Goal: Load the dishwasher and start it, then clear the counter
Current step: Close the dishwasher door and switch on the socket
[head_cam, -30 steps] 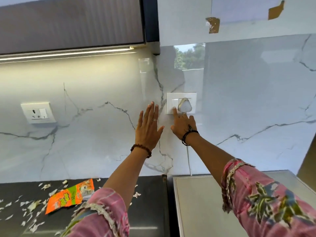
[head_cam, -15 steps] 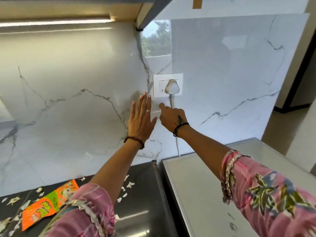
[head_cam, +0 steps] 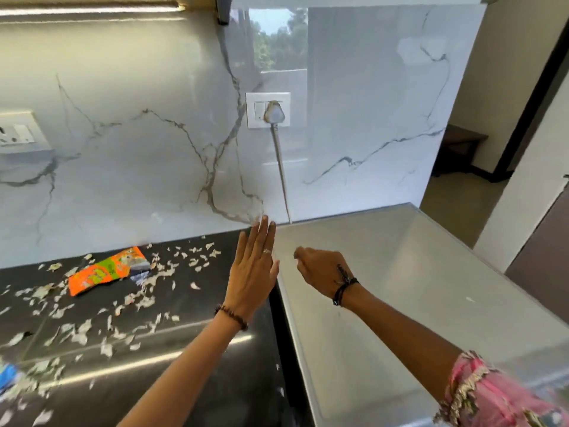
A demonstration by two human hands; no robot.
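Observation:
My left hand (head_cam: 254,269) hovers flat, fingers straight and together, over the right end of the black counter (head_cam: 172,380). My right hand (head_cam: 320,272) hangs beside it with fingers loosely curled, holding nothing, above the grey dishwasher top (head_cam: 400,303). On the marble wall above, a white switch plate (head_cam: 257,110) carries a white plug (head_cam: 274,112) whose cable (head_cam: 281,174) runs down behind the grey top. An orange and green wrapper (head_cam: 104,271) lies on the counter among several torn white scraps (head_cam: 77,331).
A second white socket (head_cam: 18,134) sits on the wall at far left. A lit strip runs under the upper cabinet (head_cam: 92,9). To the right a doorway (head_cam: 480,143) opens onto a tan floor. A blue item (head_cam: 7,375) shows at the left edge.
Both hands have dropped away from the wall switch to just above the counter and grey top. The view tilted down, and more of the counter shows.

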